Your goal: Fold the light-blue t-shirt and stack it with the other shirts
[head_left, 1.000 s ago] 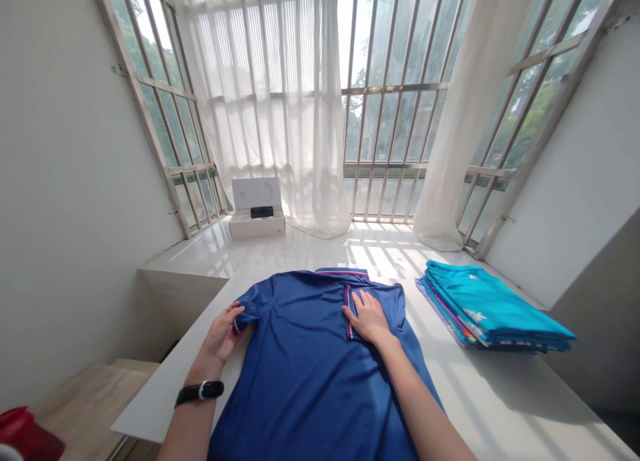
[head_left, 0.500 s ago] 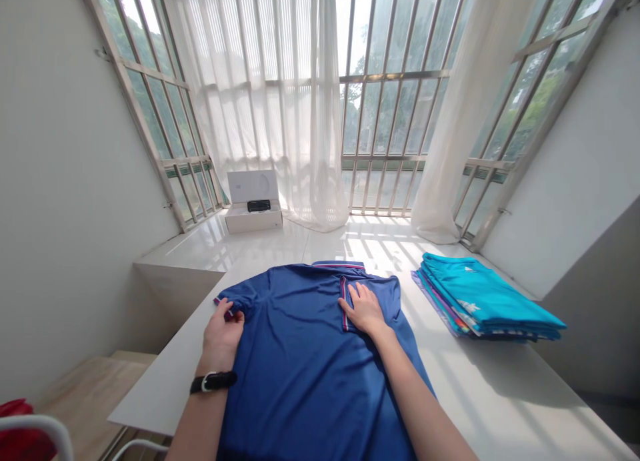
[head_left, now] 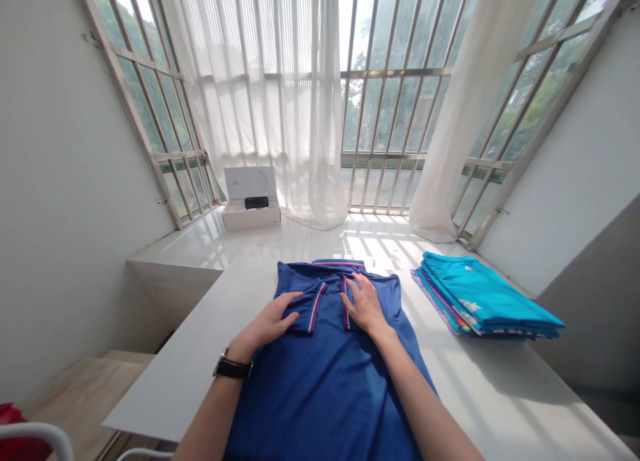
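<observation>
A navy blue polo shirt (head_left: 325, 387) lies back side up on the white table, its collar (head_left: 339, 263) at the far end. Both short sleeves, edged in red and white stripes, are folded inward over the back. My left hand (head_left: 274, 319) rests on the left sleeve (head_left: 309, 307), fingers apart and nothing gripped; a black-strapped watch (head_left: 233, 366) is on that wrist. Lying over the right sleeve, my right hand (head_left: 364, 303) has its fingers spread, pressing on the fabric near the striped cuff (head_left: 345, 301).
To the right sits a stack of folded clothes (head_left: 480, 294), turquoise on top. An open white box (head_left: 251, 215) with a black object inside stands on the ledge at the back left. Beyond are sheer curtains (head_left: 320, 114) and barred windows. The white table (head_left: 185, 361) ends at the left.
The left sleeve, pinched out at the left before, now lies folded inward on the shirt's back. My left hand moved right with it and opened. My right hand stayed almost in place.
</observation>
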`<action>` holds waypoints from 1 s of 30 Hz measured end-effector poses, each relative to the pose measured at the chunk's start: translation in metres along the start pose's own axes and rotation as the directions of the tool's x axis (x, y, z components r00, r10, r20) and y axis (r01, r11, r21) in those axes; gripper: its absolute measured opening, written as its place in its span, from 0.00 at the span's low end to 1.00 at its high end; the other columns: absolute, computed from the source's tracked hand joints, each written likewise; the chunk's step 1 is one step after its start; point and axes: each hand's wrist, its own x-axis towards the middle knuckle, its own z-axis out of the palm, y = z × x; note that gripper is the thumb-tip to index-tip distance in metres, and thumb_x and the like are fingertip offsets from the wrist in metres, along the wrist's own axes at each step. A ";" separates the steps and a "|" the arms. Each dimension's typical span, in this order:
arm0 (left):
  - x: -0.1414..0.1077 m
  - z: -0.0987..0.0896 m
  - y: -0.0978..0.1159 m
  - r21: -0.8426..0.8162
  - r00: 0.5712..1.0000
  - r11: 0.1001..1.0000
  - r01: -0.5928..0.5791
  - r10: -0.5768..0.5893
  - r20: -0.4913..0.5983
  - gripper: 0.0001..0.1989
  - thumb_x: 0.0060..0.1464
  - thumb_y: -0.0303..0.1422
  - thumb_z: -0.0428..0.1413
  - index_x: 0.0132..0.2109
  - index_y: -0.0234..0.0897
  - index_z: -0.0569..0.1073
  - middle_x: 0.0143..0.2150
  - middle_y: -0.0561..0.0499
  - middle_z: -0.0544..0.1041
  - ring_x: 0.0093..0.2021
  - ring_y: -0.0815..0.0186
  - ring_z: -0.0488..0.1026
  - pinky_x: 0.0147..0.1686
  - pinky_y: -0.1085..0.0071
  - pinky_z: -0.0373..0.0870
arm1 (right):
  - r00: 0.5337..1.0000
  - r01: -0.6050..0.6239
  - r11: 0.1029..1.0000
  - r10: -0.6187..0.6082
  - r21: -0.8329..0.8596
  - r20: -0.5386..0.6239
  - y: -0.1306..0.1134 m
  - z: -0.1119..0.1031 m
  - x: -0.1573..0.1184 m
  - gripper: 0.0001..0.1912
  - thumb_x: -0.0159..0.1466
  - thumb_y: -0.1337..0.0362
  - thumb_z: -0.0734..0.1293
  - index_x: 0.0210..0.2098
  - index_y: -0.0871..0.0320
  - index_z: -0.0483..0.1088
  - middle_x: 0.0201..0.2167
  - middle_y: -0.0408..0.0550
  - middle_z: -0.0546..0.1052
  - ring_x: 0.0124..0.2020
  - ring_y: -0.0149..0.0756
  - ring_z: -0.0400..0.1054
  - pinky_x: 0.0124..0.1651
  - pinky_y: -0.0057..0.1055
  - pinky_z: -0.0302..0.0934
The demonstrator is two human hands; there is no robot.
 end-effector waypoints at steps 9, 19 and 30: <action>0.034 -0.019 -0.007 0.112 0.994 0.994 -0.004 -0.009 0.113 0.18 0.56 0.35 0.55 0.53 0.40 0.77 0.48 0.47 0.81 0.46 0.57 0.76 0.49 0.66 0.71 | 0.978 -0.031 0.988 -0.001 0.154 0.207 -0.049 -0.001 0.052 0.14 0.68 0.59 0.63 0.46 0.58 0.75 0.44 0.52 0.80 0.46 0.41 0.72 0.50 0.32 0.63; 0.117 -0.035 -0.076 0.382 0.981 0.905 0.188 -0.153 -0.120 0.15 0.61 0.33 0.53 0.52 0.36 0.77 0.55 0.39 0.77 0.59 0.50 0.69 0.59 0.57 0.63 | 0.939 -0.220 0.958 0.157 0.184 0.305 -0.056 0.027 0.070 0.12 0.61 0.56 0.69 0.37 0.58 0.73 0.40 0.53 0.78 0.43 0.44 0.72 0.43 0.34 0.62; 0.122 -0.035 -0.123 0.362 0.985 0.918 0.164 -0.131 -0.114 0.14 0.63 0.38 0.51 0.45 0.38 0.79 0.45 0.43 0.79 0.50 0.56 0.73 0.55 0.64 0.65 | 0.920 -0.380 0.764 0.252 0.522 0.300 -0.042 0.046 0.081 0.05 0.65 0.60 0.64 0.38 0.54 0.65 0.24 0.38 0.75 0.23 0.32 0.72 0.26 0.27 0.65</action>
